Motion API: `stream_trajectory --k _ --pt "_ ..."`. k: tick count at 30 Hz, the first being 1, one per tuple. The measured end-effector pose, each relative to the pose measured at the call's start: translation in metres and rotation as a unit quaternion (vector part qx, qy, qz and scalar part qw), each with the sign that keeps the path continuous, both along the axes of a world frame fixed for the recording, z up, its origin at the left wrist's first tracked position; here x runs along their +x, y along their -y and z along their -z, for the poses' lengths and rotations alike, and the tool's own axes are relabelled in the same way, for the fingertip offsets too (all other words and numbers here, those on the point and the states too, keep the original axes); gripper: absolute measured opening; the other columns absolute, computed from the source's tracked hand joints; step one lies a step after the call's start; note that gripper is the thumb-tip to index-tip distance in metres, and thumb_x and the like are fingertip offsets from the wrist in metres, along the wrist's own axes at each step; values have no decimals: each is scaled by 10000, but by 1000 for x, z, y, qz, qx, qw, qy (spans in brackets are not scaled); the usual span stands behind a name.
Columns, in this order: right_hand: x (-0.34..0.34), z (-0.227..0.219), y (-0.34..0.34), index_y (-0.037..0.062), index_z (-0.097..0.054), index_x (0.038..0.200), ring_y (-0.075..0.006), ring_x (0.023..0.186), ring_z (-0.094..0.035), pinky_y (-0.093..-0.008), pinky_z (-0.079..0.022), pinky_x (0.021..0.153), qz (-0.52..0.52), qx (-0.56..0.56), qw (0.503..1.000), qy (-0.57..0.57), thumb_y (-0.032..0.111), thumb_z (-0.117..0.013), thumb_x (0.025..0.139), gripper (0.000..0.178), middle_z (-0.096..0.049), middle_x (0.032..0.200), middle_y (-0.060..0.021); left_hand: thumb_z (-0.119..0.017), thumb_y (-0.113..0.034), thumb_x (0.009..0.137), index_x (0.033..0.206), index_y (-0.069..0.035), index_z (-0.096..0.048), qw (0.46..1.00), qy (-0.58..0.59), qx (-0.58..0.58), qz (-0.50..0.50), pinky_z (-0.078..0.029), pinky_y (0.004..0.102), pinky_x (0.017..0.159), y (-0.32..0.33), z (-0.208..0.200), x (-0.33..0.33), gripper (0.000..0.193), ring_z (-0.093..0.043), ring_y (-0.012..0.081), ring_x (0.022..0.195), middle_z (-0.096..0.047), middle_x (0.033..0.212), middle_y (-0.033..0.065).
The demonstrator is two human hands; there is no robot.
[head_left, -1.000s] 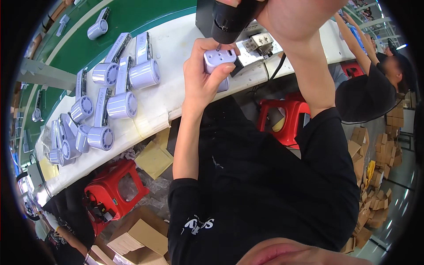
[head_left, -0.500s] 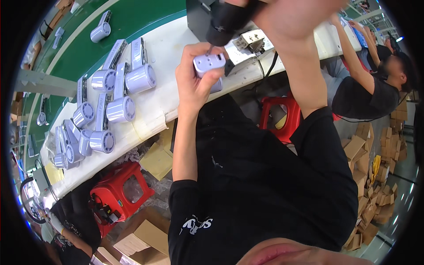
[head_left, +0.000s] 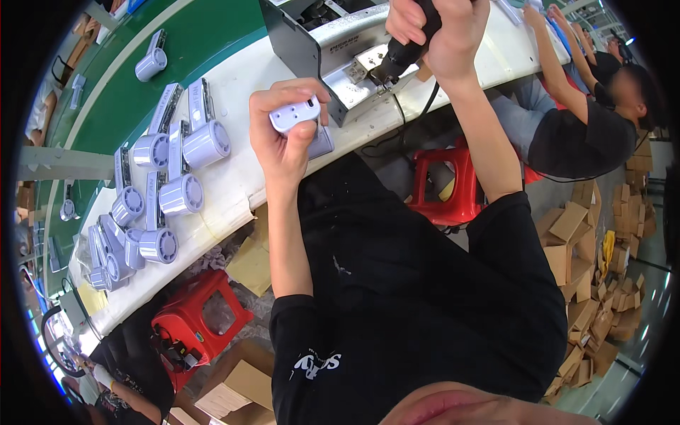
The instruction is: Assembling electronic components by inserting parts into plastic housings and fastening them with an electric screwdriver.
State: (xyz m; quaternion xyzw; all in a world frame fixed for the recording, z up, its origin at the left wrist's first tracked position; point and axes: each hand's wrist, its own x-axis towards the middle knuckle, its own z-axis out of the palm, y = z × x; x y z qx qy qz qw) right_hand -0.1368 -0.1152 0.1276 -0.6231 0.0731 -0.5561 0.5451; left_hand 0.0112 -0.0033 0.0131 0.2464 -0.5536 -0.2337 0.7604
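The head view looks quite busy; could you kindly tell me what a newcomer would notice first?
Probably the lilac fans clustered on the white table at left. Next, the black power tool in the right hand, top centre, then the red stool at lower left.

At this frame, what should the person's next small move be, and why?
Probably bring the black driver from the metal fixture to the lavender device: the right hand has the driver's tip at the fixture, while the left hand grips the device, holed end up. I can't tell whether the tip carries anything.
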Motion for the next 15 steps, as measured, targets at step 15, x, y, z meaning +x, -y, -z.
stream_trajectory --k 15 --pt "-14 -52 -24 82 -402 901 -98 366 -343 -246 -340 369 -60 -23 997 32 366 -485 966 303 -406 543 -26 -674 -404 883 1060 -29 -486 1000 -18 6 11 -472 275 633 1 -2 1 455 -587 167 683 -625 951 185"
